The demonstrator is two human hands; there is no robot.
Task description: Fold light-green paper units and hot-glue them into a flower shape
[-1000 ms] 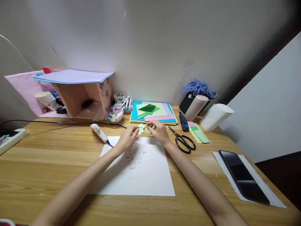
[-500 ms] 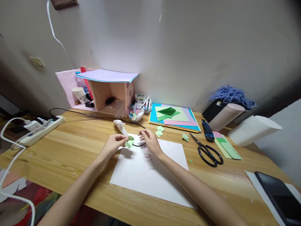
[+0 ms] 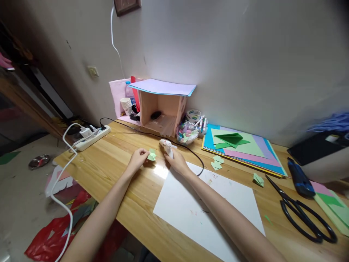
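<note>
My left hand [image 3: 137, 160] pinches a small folded piece of light green paper [image 3: 152, 155] between thumb and fingers, just above the wooden table left of the white sheet. My right hand [image 3: 176, 162] is closed round the handle of a white hot glue gun [image 3: 166, 146], whose nozzle end is hard to make out. A black cord [image 3: 201, 160] curves over the table beside the right hand. The large white sheet of paper [image 3: 207, 218], specked with coloured marks, lies partly under my right forearm.
Right of the sheet lie black scissors [image 3: 300, 211], a utility knife [image 3: 300, 178] and small green paper pieces [image 3: 217, 163]. Behind stand a box [image 3: 182, 109], a bowl of scraps [image 3: 188, 135] and stacked coloured paper [image 3: 267, 153]. A power strip [image 3: 94, 138] sits at the left edge.
The view has turned left. My right hand has taken hold of the glue gun. My left hand, with the green paper, has moved left off the white sheet.
</note>
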